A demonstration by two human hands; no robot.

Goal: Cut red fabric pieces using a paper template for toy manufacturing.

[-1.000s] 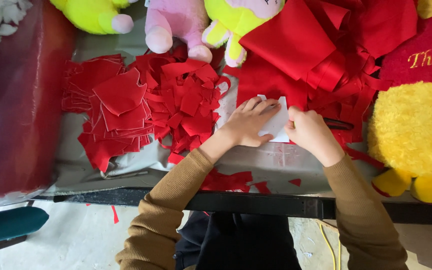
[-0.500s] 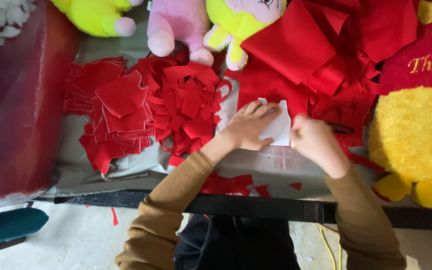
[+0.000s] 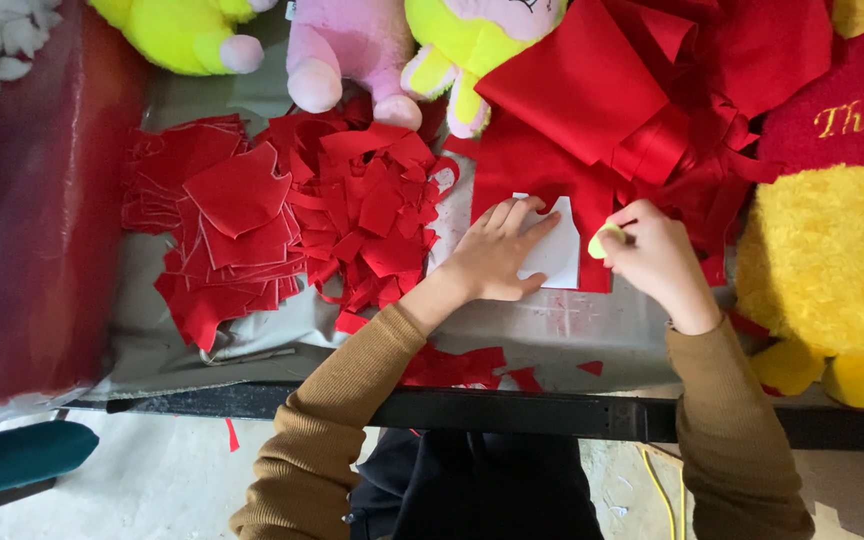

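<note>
White paper template (image 3: 555, 255) flat on red fabric (image 3: 512, 170), left hand (image 3: 492, 255) spread open pressing it, right hand (image 3: 652, 255) pinching yellow chalk (image 3: 602, 240) at template's right edge, cut red pieces (image 3: 282, 215) piled left.

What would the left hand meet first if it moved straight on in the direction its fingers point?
Probably the right hand with its small yellow piece, just past the white template under the left hand; heights are unclear.

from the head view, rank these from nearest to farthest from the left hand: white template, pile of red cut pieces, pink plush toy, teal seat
From the left hand:
1. white template, under its fingers
2. pile of red cut pieces, just left
3. pink plush toy, top edge
4. teal seat, bottom-left corner
</note>
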